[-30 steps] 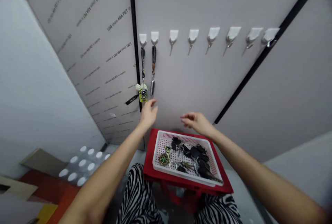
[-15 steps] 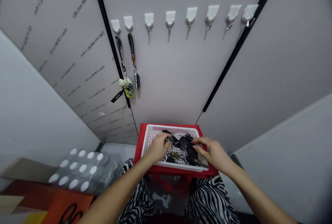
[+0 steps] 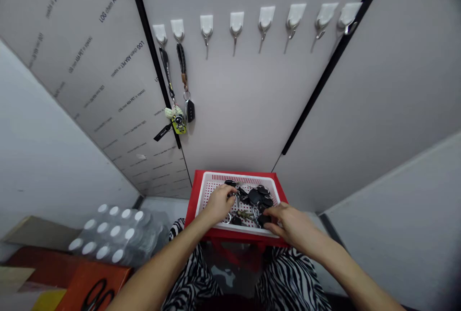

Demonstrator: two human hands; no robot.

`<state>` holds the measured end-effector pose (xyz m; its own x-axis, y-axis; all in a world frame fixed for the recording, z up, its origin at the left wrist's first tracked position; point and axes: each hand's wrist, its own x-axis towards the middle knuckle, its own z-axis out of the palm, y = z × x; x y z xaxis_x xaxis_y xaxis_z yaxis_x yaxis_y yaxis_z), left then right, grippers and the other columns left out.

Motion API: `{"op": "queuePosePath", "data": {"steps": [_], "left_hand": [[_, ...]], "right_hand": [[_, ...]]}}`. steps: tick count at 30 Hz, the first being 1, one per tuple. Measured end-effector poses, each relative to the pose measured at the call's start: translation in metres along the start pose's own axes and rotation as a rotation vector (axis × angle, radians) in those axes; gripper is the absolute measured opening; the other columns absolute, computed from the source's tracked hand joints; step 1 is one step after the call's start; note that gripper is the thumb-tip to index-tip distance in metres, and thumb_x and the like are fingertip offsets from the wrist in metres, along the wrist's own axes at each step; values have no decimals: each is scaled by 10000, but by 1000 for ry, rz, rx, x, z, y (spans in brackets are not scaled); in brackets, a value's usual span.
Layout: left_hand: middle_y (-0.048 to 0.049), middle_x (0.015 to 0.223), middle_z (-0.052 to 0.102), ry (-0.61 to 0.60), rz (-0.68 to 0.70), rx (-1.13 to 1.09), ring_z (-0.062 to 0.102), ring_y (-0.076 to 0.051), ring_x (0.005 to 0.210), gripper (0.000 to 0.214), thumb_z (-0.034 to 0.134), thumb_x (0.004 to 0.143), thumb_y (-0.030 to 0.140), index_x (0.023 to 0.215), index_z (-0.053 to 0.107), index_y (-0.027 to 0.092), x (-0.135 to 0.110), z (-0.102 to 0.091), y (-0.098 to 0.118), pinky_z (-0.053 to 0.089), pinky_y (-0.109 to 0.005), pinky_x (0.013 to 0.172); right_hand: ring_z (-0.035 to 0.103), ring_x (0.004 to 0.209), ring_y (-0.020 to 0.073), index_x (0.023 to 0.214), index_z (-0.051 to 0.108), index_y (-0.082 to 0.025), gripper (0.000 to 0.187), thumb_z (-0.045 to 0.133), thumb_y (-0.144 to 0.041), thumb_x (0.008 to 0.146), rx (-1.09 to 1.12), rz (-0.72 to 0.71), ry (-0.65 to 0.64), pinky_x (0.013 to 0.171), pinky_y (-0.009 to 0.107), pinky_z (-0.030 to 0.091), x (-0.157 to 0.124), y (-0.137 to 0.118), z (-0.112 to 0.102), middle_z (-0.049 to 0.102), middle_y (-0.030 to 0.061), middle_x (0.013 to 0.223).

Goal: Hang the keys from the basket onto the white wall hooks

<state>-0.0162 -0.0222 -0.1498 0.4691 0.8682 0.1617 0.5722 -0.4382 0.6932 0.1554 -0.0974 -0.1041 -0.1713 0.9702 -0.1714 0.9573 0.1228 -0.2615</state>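
Fingers (image 3: pixel 229 197) of left hand (image 3: pixel 217 206), right hand (image 3: pixel 292 225) seemingly pinch keys (image 3: pixel 258 196) in tray (image 3: pixel 238 177) below hooks (image 3: pixel 236 24).

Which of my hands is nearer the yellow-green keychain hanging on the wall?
Left. The left hand is in the white plastic basket, below the yellow-green keychain; the right hand is farther right, at the basket's near corner.

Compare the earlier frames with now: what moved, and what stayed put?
Both hands came down from the wall into the white perforated plastic basket: left hand at a metal key ring, right hand on the black key fobs; whether either grips is unclear. The basket, red stool and two hanging keychains stayed.
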Motion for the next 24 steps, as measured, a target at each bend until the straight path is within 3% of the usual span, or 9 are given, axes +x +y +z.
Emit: {"op": "queuePosePath", "data": {"steps": [4,9,13,19,24], "left_hand": [[-17,755,539,-11,27,0,472,-123,744,204,404,634,127,786,528,183,-2,1,0,361,-241,693],[-19,741,544,-17,47,15,475,-123,730,203,394,636,131,771,537,181,-4,-1,3,364,-236,686],[-18,758,558,-46,75,6,475,-132,750,234,401,627,131,806,539,193,-5,0,2,360,-250,708],[-16,952,524,-94,145,-167,453,-119,856,477,388,575,48,1026,427,201,-6,0,3,332,-237,788],[-15,852,567,-167,39,-430,487,-123,784,326,382,614,93,899,520,170,-2,1,4,367,-236,719]], "right_hand": [[533,647,193,764,568,-211,225,446,-325,614,-171,72,-49,538,256,349,9,-12,-1,582,85,721],[538,673,184,737,569,-226,206,441,-190,580,-112,11,-79,524,234,339,14,-14,0,602,48,700],[530,652,142,755,571,-220,230,384,-184,626,138,-43,21,569,226,353,15,-10,-3,605,23,710],[505,586,113,724,576,-173,209,402,-249,637,581,-31,146,560,214,372,26,-23,-7,591,9,660],[471,520,93,721,556,-142,205,438,-270,612,882,24,224,516,206,368,35,-25,-8,548,0,578]]}}
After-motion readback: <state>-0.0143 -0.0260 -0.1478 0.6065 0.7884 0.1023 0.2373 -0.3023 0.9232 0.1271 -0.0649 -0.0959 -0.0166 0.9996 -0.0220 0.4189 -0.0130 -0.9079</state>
